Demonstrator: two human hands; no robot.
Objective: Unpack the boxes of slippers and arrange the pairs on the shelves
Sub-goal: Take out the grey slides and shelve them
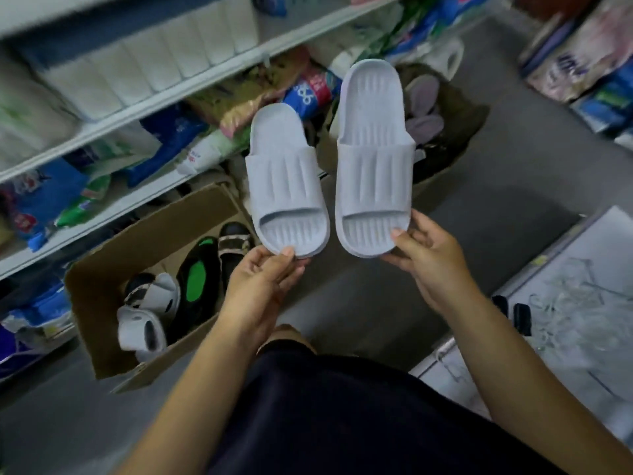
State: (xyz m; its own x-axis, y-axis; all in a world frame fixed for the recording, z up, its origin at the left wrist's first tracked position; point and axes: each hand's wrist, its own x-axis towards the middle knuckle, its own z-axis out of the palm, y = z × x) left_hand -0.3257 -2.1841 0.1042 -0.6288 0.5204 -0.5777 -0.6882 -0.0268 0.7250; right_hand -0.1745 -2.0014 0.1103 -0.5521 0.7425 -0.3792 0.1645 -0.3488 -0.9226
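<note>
2 slippers (329, 159) upright, toes down.

Two pale grey-blue slide slippers with ribbed straps are held upright side by side above the open cardboard box (113, 269), toes down and footbeds facing the camera: the left slipper (286, 186) is pinched at its toe by the left hand (262, 286), the right slipper (373, 156) by the right hand (428, 255). The right slipper sits slightly higher than the left, a narrow gap between them. Inside the box lie white slippers (147, 317) at the near end, a black-and-green pair (198, 279) in the middle and a camouflage-strapped black slipper (234, 245) at the far end.
</note>
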